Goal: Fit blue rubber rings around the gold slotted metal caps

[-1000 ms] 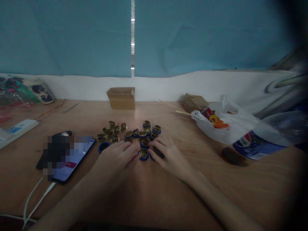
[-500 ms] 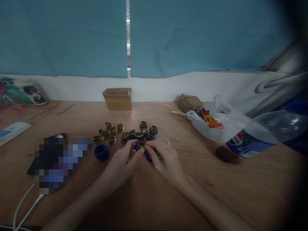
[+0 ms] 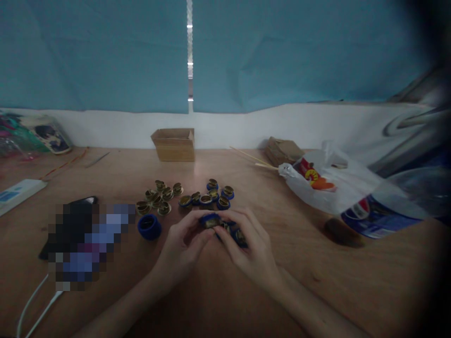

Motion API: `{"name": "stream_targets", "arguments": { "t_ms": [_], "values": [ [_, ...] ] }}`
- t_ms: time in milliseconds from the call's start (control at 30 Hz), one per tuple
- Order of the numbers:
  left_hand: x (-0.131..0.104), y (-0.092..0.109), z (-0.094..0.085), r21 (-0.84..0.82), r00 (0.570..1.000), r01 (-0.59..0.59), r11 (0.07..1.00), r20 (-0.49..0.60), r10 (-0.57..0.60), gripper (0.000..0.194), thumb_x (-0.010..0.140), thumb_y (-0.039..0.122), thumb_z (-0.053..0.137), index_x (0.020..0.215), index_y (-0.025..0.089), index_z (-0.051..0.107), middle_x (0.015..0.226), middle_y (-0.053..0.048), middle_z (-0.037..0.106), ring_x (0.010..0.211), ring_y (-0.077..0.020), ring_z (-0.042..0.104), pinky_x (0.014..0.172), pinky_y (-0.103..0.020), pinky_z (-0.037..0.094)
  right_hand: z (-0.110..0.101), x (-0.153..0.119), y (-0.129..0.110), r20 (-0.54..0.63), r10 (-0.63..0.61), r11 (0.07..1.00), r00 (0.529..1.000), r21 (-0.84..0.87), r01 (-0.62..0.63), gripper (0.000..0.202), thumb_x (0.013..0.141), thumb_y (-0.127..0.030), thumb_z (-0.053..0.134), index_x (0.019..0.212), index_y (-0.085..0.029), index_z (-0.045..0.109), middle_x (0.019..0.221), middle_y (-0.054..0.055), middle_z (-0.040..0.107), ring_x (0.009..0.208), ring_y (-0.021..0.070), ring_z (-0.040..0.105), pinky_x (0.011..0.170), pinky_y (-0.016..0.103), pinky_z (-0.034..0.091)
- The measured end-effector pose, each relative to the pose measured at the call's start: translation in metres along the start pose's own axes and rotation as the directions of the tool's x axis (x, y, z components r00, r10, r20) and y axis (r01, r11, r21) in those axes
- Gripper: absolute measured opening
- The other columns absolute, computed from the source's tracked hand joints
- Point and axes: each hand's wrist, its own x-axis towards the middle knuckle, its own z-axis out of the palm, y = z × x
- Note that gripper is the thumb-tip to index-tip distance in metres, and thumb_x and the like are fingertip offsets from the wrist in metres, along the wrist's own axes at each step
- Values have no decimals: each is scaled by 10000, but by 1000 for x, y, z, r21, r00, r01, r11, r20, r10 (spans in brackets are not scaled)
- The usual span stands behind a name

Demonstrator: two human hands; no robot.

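Between both hands, a blue-rimmed piece with a gold-coloured inside [image 3: 210, 220] is held tilted above the wooden table. My left hand [image 3: 185, 241] pinches it from the left. My right hand [image 3: 248, 239] has its fingertips on its right side. More blue and gold pieces [image 3: 239, 237] lie under or against the right fingers, partly hidden. Beyond the hands sits a group of blue-rimmed gold pieces [image 3: 206, 200]. Left of it is a cluster of plain gold pieces [image 3: 155, 199], with a round blue container [image 3: 149, 227] just in front.
A small open cardboard box [image 3: 175, 148] stands near the wall. At right are a plastic bag [image 3: 324, 188] with a red packet, wooden sticks and a bottle [image 3: 380, 216] on its side. A dark phone-like object [image 3: 72, 225] with white cables [image 3: 45, 310] lies at left.
The blue-rimmed piece between my hands has been tipped and raised slightly. My right hand has shifted a little to the right, and more pieces show beneath its fingers.
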Motion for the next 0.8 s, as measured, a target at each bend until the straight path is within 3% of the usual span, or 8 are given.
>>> {"name": "stream_targets", "arguments": {
  "t_ms": [333, 533, 700, 800],
  "values": [
    [-4, -7, 0, 184, 995, -93, 978, -3, 95, 263, 885, 184, 594, 1140, 241, 618, 1068, -51, 706, 1002, -199, 672, 887, -315, 549, 7, -6, 0, -21, 14, 1000, 1000, -4, -14, 277, 879, -76, 544, 1095, -250, 548, 980, 70, 627, 903, 223, 625, 752, 381, 553],
    [-5, -9, 1, 301, 989, -148, 942, 27, 147, 285, 890, 148, 557, 1158, 236, 599, 1132, -75, 698, 1038, -218, 670, 906, -343, 549, 7, -7, 3, 84, 21, 1000, 996, -8, -21, 237, 866, -55, 468, 1025, -231, 468, 943, 74, 557, 870, 229, 573, 721, 392, 531],
    [-5, -7, 1, 293, 992, -122, 948, 13, 123, 277, 899, 158, 551, 1164, 236, 581, 1074, -60, 713, 997, -205, 686, 858, -312, 568, 4, -8, 6, 115, 17, 999, 993, -39, -13, 262, 880, -79, 490, 1099, -211, 435, 1021, 97, 528, 945, 239, 547, 782, 399, 507],
    [-7, -9, 0, 307, 991, -131, 943, 39, 125, 307, 909, 159, 535, 1204, 241, 560, 1174, -71, 685, 1091, -219, 655, 935, -336, 545, 4, -9, 7, 154, 4, 999, 988, -37, 2, 225, 892, -92, 483, 1075, -210, 427, 1018, 93, 523, 933, 234, 537, 784, 395, 500]
  ]
}}
